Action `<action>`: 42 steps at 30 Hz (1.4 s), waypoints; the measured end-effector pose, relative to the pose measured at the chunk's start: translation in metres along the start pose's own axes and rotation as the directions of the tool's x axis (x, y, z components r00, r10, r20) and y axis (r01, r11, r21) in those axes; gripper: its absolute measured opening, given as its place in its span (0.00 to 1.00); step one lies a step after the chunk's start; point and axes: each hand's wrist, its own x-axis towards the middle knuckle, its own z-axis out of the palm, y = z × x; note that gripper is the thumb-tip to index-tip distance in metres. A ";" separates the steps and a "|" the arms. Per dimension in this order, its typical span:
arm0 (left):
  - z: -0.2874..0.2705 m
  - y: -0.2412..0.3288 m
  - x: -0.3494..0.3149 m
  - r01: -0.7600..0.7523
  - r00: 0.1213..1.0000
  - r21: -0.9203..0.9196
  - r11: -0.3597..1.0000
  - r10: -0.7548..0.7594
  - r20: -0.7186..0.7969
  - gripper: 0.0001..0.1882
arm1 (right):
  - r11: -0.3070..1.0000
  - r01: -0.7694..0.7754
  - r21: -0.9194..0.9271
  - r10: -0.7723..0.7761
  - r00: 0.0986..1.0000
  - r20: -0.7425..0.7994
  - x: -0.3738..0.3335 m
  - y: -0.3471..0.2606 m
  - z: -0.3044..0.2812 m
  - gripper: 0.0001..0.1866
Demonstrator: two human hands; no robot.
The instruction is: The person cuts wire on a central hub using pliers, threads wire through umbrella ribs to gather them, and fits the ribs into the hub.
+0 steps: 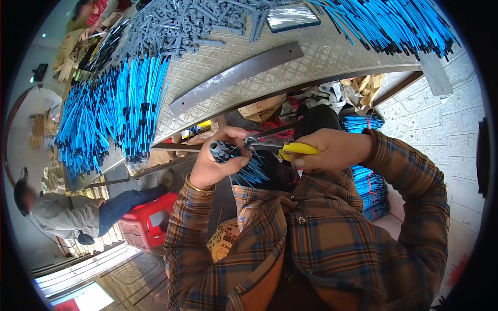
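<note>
My left hand (207,167) is closed around a bundle of thin blue rods (252,171). A round grey plastic fitting (218,150) shows at the top of that grip, and the rods slant down to the right below it. My right hand (332,149) grips yellow-handled pliers (302,149). Their metal head lies against or just beside my left fingertips; what sits between the jaws is too small to make out. Both hands are over my lap, in front of the table edge.
On the patterned table lie a metal bar (236,75), a heap of grey plastic fittings (181,23), a shallow tray (293,17) and blue rods (140,103) at left and far right (394,23). Tied bundles (371,194) stand right. A person (67,212) sits by a red stool (148,220).
</note>
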 end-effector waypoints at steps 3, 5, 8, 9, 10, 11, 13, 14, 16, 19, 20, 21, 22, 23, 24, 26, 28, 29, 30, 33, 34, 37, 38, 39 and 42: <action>-0.004 -0.006 -0.002 -0.093 0.991 -0.023 0.995 0.095 0.100 0.32 | 0.935 -0.031 0.354 0.064 0.995 -0.080 -0.003 -0.005 0.005 0.17; -0.001 -0.004 -0.002 -0.089 0.991 -0.033 0.995 0.092 0.096 0.32 | 0.979 0.100 0.179 -0.057 0.971 -0.232 0.012 0.001 0.011 0.17; 0.011 0.000 0.001 -0.077 0.992 -0.052 0.996 0.082 0.094 0.32 | 0.935 0.276 -0.221 -0.349 0.826 -0.443 0.043 0.008 0.023 0.16; 0.014 0.001 0.000 -0.086 0.996 -0.018 0.996 0.087 0.021 0.32 | 0.912 0.292 -0.288 -0.399 0.796 -0.455 0.052 0.006 0.025 0.16; 0.018 0.001 -0.002 -0.094 0.994 0.016 0.995 0.095 -0.055 0.32 | 0.884 0.306 -0.354 -0.449 0.766 -0.460 0.059 0.004 0.027 0.16; 0.019 0.001 -0.003 -0.099 0.986 0.050 0.994 0.105 -0.131 0.33 | 0.851 0.316 -0.419 -0.499 0.734 -0.461 0.062 0.003 0.028 0.15; 0.018 0.000 -0.003 -0.113 0.985 0.088 0.990 0.123 -0.121 0.32 | 0.857 0.320 -0.404 -0.493 0.738 -0.461 0.062 0.002 0.029 0.16; 0.017 0.000 -0.003 -0.129 0.984 0.125 0.984 0.143 -0.108 0.32 | 0.863 0.322 -0.390 -0.486 0.740 -0.465 0.061 0.002 0.030 0.16; 0.013 -0.001 -0.002 -0.144 0.982 0.159 0.977 0.161 -0.101 0.32 | 0.868 0.325 -0.375 -0.479 0.746 -0.462 0.058 -0.002 0.031 0.16; 0.005 -0.003 -0.001 -0.086 0.995 0.092 0.992 0.090 -0.040 0.32 | 0.894 0.392 -0.219 -0.447 0.818 -0.361 0.047 -0.011 0.031 0.17; 0.004 -0.003 -0.002 -0.086 0.995 0.090 0.992 0.090 -0.040 0.32 | 0.894 0.390 -0.219 -0.446 0.819 -0.360 0.042 -0.012 0.026 0.17; 0.004 -0.002 -0.003 -0.094 0.995 0.032 0.995 0.095 -0.031 0.31 | 0.941 0.324 -0.098 -0.338 0.883 -0.327 0.035 -0.010 0.018 0.17; 0.005 -0.001 -0.002 -0.102 0.995 -0.029 0.994 0.102 -0.019 0.31 | 0.970 0.242 0.020 -0.227 0.933 -0.279 0.028 -0.007 0.009 0.17; 0.006 -0.001 -0.002 -0.110 0.994 -0.089 0.990 0.110 -0.008 0.31 | 0.980 0.148 0.132 -0.117 0.969 -0.218 0.021 -0.005 0.003 0.17; 0.007 0.000 0.000 -0.112 0.994 -0.093 0.989 0.111 -0.008 0.31 | 0.981 0.144 0.131 -0.114 0.969 -0.217 0.016 -0.003 0.001 0.17; 0.007 0.003 0.000 -0.081 0.997 -0.050 0.995 0.080 -0.022 0.30 | 0.982 0.071 0.173 -0.048 0.990 -0.132 0.008 -0.003 -0.002 0.17; 0.008 0.004 -0.001 -0.064 0.998 -0.029 0.998 0.063 -0.030 0.30 | 0.981 0.033 0.193 -0.016 0.996 -0.088 0.005 -0.006 -0.004 0.17; 0.009 0.004 -0.002 -0.050 0.998 0.007 0.999 0.050 -0.033 0.30 | 0.989 0.014 0.149 -0.008 0.999 -0.044 0.006 -0.008 -0.005 0.16; 0.009 0.005 -0.001 -0.039 0.999 0.044 0.998 0.040 -0.034 0.31 | 0.995 -0.003 0.103 0.004 1.000 -0.005 0.006 -0.011 -0.007 0.16; 0.010 0.005 0.000 -0.030 0.999 0.108 0.994 0.033 -0.030 0.31 | 1.000 -0.010 0.008 0.010 0.999 0.033 0.004 -0.016 -0.011 0.16; 0.010 0.004 0.000 -0.032 0.999 0.134 0.990 0.036 -0.027 0.31 | 0.999 -0.002 -0.043 0.004 0.999 0.035 0.004 -0.017 -0.011 0.16; 0.012 0.004 0.001 -0.034 0.999 0.159 0.987 0.039 -0.027 0.30 | 0.993 0.010 -0.115 -0.006 0.999 0.036 0.002 -0.021 -0.015 0.16; 0.013 0.004 0.001 -0.034 0.999 0.158 0.987 0.039 -0.031 0.30 | 0.990 0.014 -0.137 -0.009 0.999 0.035 0.001 -0.023 -0.015 0.16; 0.014 0.004 0.002 -0.033 0.999 0.156 0.987 0.039 -0.034 0.30 | 0.987 0.017 -0.159 -0.012 0.999 0.034 0.001 -0.025 -0.016 0.16; 0.014 0.004 0.002 -0.039 0.998 0.176 0.984 0.045 -0.035 0.30 | 0.969 -0.011 -0.248 0.018 1.000 0.023 0.000 -0.037 -0.018 0.16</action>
